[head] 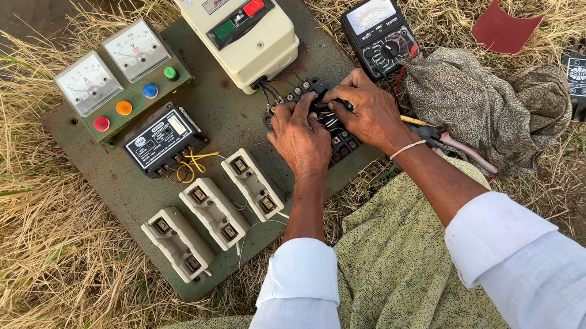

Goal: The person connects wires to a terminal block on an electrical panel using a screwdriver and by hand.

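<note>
1. Head view: the black terminal block [317, 121] sits on the right part of the green metal panel [126, 183], just below the cream starter box [237, 27]. Both hands are together on it, and much of it is hidden beneath them.
2. The left hand [299, 138] lies flat over the block's lower part, fingers curled onto it. The right hand [369, 113] pinches a small dark-and-green tool or handle [334, 102] at the block's top edge; what the tip meets I cannot tell.
3. Risk at the block: the tool could slip off a screw and jab the left fingers, since the hands touch each other there.
4. Thin black wires [271, 92] run from the starter box into the block; a tug from either hand could pull one loose.
5. Left of the hands stand three white fuse carriers [214, 214], and yellow wires [193, 161] loop below the small black relay [163, 139]; a sleeve could snag these.
6. The multimeter [379, 33] rests on dry grass just beside the panel, with pliers [457, 149] and a cloth [485, 106] near the right wrist; an elbow could knock them.
</note>
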